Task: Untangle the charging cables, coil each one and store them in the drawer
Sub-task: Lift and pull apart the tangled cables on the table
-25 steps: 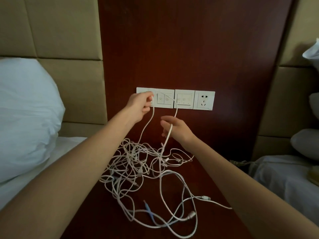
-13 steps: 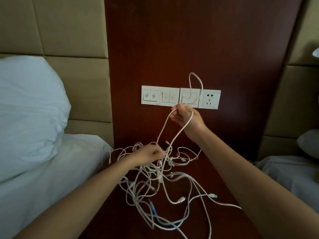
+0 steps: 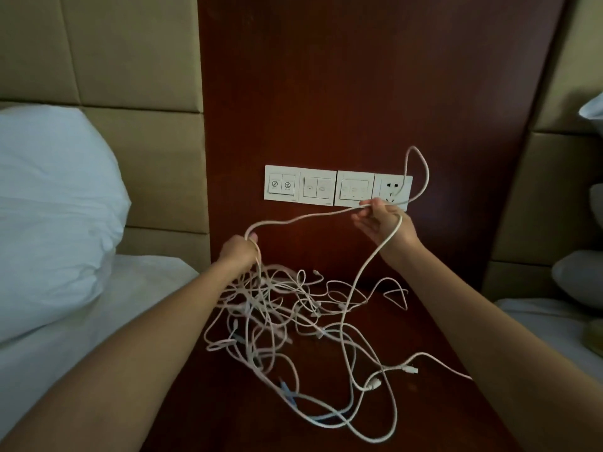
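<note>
A tangle of white charging cables point(image 3: 287, 308) lies on the dark wooden nightstand top point(image 3: 434, 324); one blue cable point(image 3: 290, 394) shows near the front. My left hand point(image 3: 238, 252) grips a white cable point(image 3: 303, 217) just above the heap. That cable runs up and right to my right hand point(image 3: 383, 221), which pinches it in front of the wall socket. A loop stands above my right hand and another strand hangs down from it into the heap. No drawer is in view.
A row of white switch plates and a socket point(image 3: 336, 187) sits on the wooden wall panel. A white pillow point(image 3: 55, 203) and bed sheet lie left. More bedding point(image 3: 574, 278) is at the right edge.
My left hand has risen from the heap with a strand, and my right hand has moved right, stretching the cable between them. The loop above my right hand has shifted right.
</note>
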Demonstrator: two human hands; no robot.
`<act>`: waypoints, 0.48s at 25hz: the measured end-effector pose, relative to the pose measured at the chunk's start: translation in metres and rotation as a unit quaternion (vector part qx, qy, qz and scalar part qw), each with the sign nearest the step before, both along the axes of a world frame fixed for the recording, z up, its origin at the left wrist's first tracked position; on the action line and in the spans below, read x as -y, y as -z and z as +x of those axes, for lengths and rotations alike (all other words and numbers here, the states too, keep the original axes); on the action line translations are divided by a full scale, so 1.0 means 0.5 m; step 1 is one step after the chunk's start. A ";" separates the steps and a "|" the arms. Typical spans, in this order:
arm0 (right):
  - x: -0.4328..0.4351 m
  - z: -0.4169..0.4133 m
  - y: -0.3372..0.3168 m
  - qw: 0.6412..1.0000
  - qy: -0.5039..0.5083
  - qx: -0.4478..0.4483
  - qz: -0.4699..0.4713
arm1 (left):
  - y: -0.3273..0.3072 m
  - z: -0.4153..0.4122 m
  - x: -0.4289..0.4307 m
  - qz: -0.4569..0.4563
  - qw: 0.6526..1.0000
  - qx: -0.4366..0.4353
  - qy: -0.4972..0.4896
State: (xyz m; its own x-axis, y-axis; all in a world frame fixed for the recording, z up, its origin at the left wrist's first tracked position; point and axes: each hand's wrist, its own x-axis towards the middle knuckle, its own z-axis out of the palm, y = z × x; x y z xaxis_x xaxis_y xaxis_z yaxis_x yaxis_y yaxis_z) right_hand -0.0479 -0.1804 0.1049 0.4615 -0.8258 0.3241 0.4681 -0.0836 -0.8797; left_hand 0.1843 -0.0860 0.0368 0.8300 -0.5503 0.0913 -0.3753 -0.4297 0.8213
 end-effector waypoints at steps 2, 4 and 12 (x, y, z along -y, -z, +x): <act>0.003 0.002 0.010 1.000 -0.007 -0.023 0.003 | -0.047 0.027 0.007 -0.125 0.988 -0.090 -0.034; -0.007 0.013 0.014 0.999 -0.018 -0.052 0.000 | -0.081 0.033 0.008 -0.176 0.977 -0.115 -0.025; -0.021 0.031 0.058 0.989 -0.003 -0.147 -0.032 | -0.162 0.004 -0.019 -0.015 0.997 0.026 0.071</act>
State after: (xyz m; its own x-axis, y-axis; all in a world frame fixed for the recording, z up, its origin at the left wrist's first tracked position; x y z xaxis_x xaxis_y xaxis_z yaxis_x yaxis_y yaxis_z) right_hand -0.0327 -0.1697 0.0759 0.5476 -0.8057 0.2259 0.1930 -0.1410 -0.9710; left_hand 0.1864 -0.0766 0.1179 0.7374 -0.6583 0.1512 -0.4733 -0.3439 0.8110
